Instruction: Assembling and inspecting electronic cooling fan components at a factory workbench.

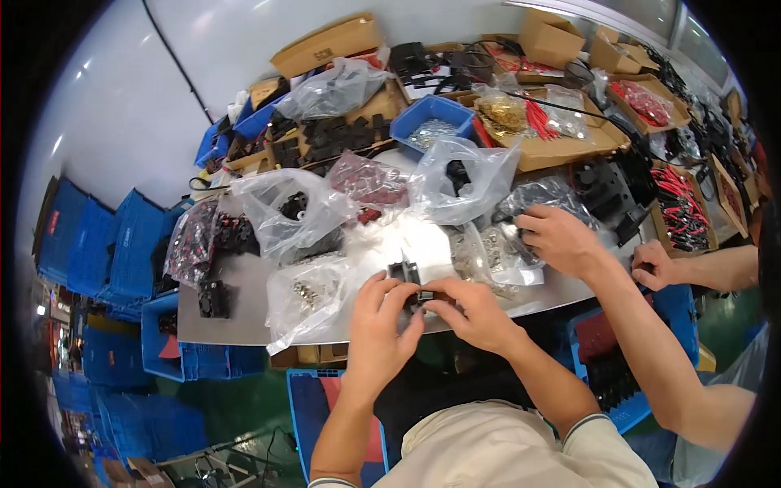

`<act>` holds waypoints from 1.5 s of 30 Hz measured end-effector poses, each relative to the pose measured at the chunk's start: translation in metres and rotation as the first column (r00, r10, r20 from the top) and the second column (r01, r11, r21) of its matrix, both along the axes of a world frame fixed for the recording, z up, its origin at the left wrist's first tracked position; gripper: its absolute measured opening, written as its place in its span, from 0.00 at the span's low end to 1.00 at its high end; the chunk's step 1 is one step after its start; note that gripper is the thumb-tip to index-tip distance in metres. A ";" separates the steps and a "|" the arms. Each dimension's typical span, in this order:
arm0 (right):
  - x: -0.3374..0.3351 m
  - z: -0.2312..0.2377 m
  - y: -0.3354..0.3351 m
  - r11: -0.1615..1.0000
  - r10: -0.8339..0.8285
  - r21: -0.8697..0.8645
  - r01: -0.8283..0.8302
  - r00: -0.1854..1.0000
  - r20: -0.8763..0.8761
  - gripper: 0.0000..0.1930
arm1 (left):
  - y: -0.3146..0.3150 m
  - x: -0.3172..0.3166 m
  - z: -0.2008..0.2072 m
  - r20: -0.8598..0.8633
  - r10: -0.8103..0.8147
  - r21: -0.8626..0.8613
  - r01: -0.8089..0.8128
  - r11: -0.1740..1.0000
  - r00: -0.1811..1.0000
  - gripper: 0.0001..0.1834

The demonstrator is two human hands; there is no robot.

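Near the table's front edge, my left hand (381,324) and my right hand (465,307) meet around a small black plastic part (404,272). Fingers and thumbs of both hands pinch it, and its upper end sticks up between them. My fingertips cover its lower portion, so its exact kind does not show. To the left of my hands lies a clear bag of small metal pieces (307,294). Right of them is another clear bag of small fittings (492,256). A bright white sheet (399,236) lies just beyond my fingers.
A co-worker's hand (560,237) reaches into a dark plastic bag (543,199) at my right; their other hand (653,265) rests at the table edge. Behind stand a blue bin of screws (431,122) and cardboard boxes (551,39). Blue crates (134,244) are stacked at left.
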State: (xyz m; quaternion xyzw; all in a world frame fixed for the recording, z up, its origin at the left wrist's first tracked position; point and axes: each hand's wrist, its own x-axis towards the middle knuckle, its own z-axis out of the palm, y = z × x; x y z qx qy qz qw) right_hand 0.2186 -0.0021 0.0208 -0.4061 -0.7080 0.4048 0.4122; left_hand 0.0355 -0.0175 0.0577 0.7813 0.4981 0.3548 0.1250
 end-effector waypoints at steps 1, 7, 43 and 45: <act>-0.004 0.002 0.002 0.999 0.014 0.028 -0.015 0.999 0.041 0.14 | 0.000 0.000 -0.001 -0.014 0.037 0.008 -0.037 0.999 0.999 0.18; 0.005 0.005 -0.023 0.995 -0.095 -0.012 0.094 0.995 -0.022 0.11 | -0.019 0.016 -0.013 0.089 0.015 0.054 -0.020 0.998 0.996 0.16; -0.009 -0.007 -0.017 0.983 -0.159 -0.134 0.122 0.939 -0.305 0.09 | -0.024 0.008 0.008 0.092 -0.084 0.011 0.084 0.996 0.992 0.26; -0.006 -0.009 -0.015 0.975 -0.161 -0.198 0.101 0.936 -0.313 0.09 | -0.034 -0.012 0.028 0.173 -0.060 -0.018 0.064 0.998 0.983 0.24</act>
